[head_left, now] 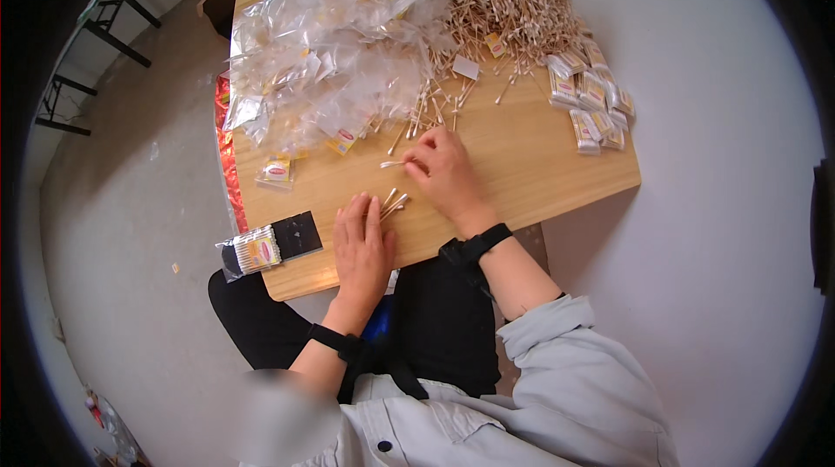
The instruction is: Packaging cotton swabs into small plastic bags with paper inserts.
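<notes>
My left hand [361, 245] rests low over the front of the wooden table, fingers together and pointing away from me. A few cotton swabs [393, 204] stick out beside its index finger, their sticks running in under the hand. Just beyond and to the right, my right hand [442, 170] is closed in a pinch on cotton swabs [390, 164], whose white tips point left; how many it holds is hidden by the fingers. More loose swabs [416, 123] lie scattered past the right hand, towards a large heap of swabs [509, 2] at the back.
Clear plastic bags [335, 50] with small yellow cards pile up at the back left. Packed swab bundles [591, 97] stack along the right edge. A filled swab pack [254, 250] lies on a black strip [298, 235] at the front left corner. A small bagged card [277, 171] lies nearby.
</notes>
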`<state>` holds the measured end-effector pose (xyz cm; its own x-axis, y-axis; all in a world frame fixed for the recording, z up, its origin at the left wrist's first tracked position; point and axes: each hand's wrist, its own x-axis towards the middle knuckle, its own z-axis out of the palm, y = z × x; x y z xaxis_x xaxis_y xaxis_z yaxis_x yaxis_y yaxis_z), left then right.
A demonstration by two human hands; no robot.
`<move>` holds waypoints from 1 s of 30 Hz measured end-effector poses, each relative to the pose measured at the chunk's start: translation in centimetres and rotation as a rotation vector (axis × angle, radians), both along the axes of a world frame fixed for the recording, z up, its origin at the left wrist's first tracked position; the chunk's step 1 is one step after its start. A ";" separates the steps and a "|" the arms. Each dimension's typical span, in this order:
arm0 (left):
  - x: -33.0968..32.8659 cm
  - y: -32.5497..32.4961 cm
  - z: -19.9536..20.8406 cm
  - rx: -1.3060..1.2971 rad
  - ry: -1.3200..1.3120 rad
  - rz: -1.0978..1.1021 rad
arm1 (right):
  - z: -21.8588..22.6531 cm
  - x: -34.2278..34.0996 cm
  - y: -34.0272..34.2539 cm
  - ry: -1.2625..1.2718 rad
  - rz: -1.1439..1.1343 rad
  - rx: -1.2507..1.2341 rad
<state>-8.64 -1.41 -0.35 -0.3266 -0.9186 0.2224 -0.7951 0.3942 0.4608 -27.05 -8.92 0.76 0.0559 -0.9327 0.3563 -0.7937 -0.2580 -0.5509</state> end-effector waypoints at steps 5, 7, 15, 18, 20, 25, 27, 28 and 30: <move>0.2 -0.3 -0.7 -0.060 0.026 0.061 | 0.0 2.3 1.0 -0.113 0.141 0.085; 0.5 -0.3 -1.1 -0.075 0.022 0.037 | 0.0 2.1 1.1 -0.135 0.168 0.123; -1.1 0.5 0.5 -0.010 -0.132 -0.086 | -0.4 1.3 0.8 -0.305 -0.067 0.164; -1.5 0.4 0.4 0.042 -0.240 -0.088 | -0.6 0.6 -1.4 -0.073 -0.476 -0.140; -2.7 0.6 0.3 0.033 -0.225 -0.082 | -1.2 -1.1 -2.0 -0.040 -0.459 -0.097; -2.8 1.0 0.1 0.046 -0.212 -0.068 | -2.2 -3.0 -1.5 -0.109 -0.391 0.111; -2.7 0.8 0.4 0.055 -0.272 -0.087 | -1.9 -3.2 -0.3 -0.215 -0.334 0.097; -2.6 0.9 0.4 0.059 -0.273 -0.081 | -1.8 -2.8 0.3 -0.215 -0.329 0.101; -2.6 0.9 0.4 0.054 -0.255 -0.085 | -1.2 -2.3 1.8 -0.140 -0.280 0.165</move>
